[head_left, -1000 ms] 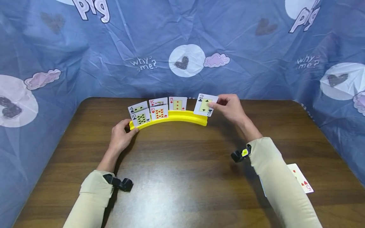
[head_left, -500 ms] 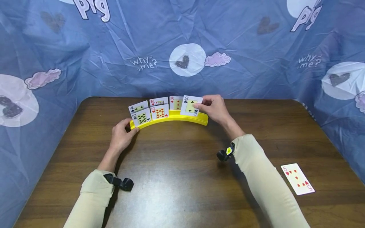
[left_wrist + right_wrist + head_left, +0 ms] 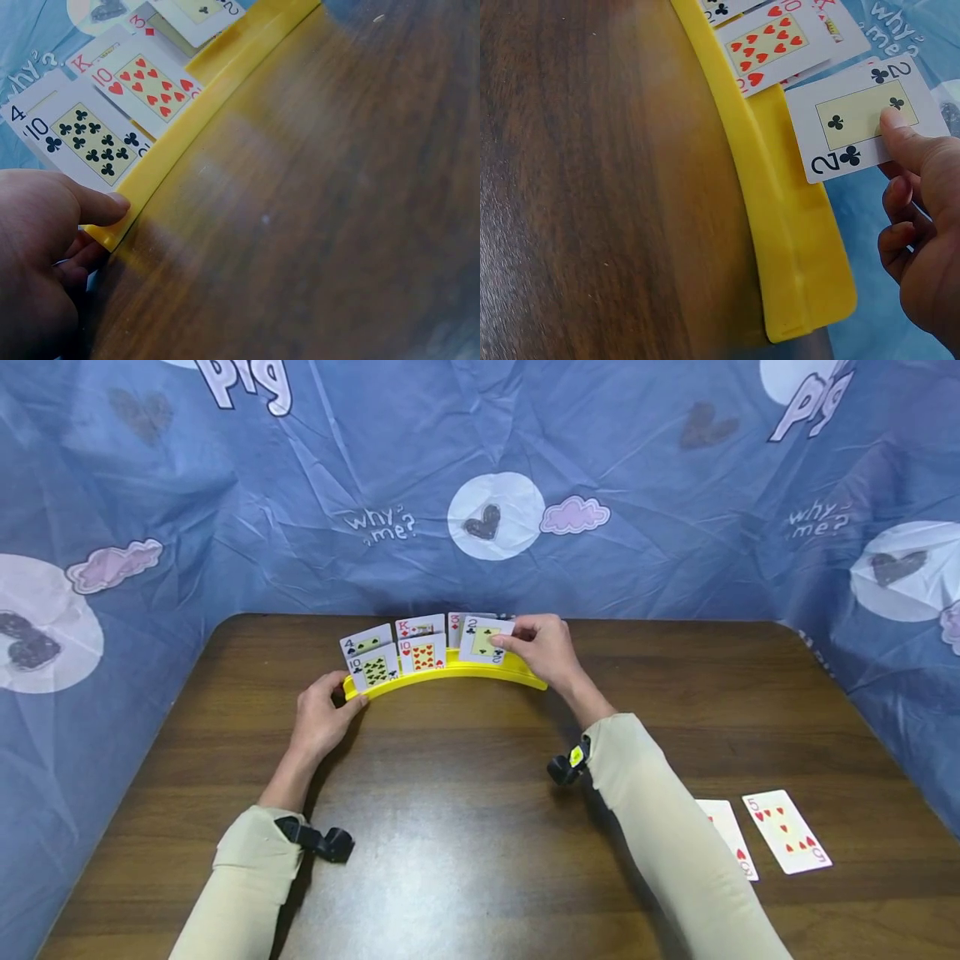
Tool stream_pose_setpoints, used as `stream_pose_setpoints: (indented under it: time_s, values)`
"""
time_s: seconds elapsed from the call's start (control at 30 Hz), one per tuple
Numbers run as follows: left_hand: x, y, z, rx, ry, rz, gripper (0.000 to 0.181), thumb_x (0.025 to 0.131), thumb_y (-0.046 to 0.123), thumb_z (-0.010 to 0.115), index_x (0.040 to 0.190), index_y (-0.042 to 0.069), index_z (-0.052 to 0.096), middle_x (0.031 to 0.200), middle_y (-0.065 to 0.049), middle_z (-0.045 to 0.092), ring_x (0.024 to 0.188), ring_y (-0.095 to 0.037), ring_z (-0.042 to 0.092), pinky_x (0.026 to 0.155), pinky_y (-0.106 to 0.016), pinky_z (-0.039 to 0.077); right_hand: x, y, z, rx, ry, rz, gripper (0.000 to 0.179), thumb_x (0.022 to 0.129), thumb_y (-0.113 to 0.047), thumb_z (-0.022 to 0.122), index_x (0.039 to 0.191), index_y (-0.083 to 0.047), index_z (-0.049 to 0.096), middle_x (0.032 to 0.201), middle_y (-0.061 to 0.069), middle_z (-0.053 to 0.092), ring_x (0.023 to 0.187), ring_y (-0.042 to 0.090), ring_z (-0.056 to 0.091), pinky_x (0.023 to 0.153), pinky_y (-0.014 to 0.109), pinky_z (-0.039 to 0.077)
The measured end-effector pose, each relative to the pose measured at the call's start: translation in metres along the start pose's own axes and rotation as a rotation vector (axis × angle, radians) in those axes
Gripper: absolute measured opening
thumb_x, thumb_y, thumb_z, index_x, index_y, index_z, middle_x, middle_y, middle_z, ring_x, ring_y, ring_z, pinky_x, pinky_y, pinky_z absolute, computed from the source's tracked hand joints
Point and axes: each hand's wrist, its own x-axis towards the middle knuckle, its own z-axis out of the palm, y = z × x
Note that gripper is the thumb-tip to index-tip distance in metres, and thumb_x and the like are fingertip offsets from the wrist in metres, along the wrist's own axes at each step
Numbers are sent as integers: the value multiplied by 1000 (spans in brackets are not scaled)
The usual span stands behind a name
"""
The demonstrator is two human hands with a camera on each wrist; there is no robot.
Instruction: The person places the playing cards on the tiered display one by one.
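Note:
My right hand point(image 3: 551, 652) pinches the two of clubs point(image 3: 862, 120) between thumb and fingers, holding it upright just over the yellow curved card holder point(image 3: 802, 277). Behind that card, the three of diamonds point(image 3: 150, 28) stands in the holder, mostly covered. My left hand point(image 3: 321, 714) grips the holder's left end, its thumb on the front edge. Further left in the holder, the ten of clubs point(image 3: 90, 142) stands before the four of spades point(image 3: 365, 641), and the ten of hearts point(image 3: 422, 653) before the king of diamonds point(image 3: 418, 625). Whether the two's lower edge touches the slot, I cannot tell.
On the brown wooden table point(image 3: 450, 827) at the right lies the five of hearts point(image 3: 787, 832) face up. Another red card point(image 3: 727, 835) beside it is partly hidden by my right sleeve point(image 3: 675, 818). A blue printed cloth point(image 3: 300, 527) hangs behind the table.
My right hand has carried the two of clubs leftward along the holder, in front of the three of diamonds. The sleeve has uncovered the cards at right. The left hand keeps its grip.

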Motion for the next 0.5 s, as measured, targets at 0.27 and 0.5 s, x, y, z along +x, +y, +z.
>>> stream_pose_setpoints:
  time_s: [0.27, 0.5]
  values:
    - [1, -1, 0, -5, -5, -1, 32, 89, 5, 68, 119, -7, 64, 107, -25, 64, 96, -34, 55, 84, -36, 37, 2, 0, 9, -10, 2, -5, 23, 82, -23, 82, 78, -1, 77, 68, 8, 63, 63, 13, 43, 55, 21, 30]
    - [1, -1, 0, -7, -5, -2, 33, 89, 5, 68, 120, -7, 64, 107, -24, 64, 97, -34, 55, 85, -36, 37, 2, -3, 13, -17, -14, 15, 22, 82, -23, 82, 80, -2, 77, 72, 9, 67, 64, 14, 45, 57, 21, 33]
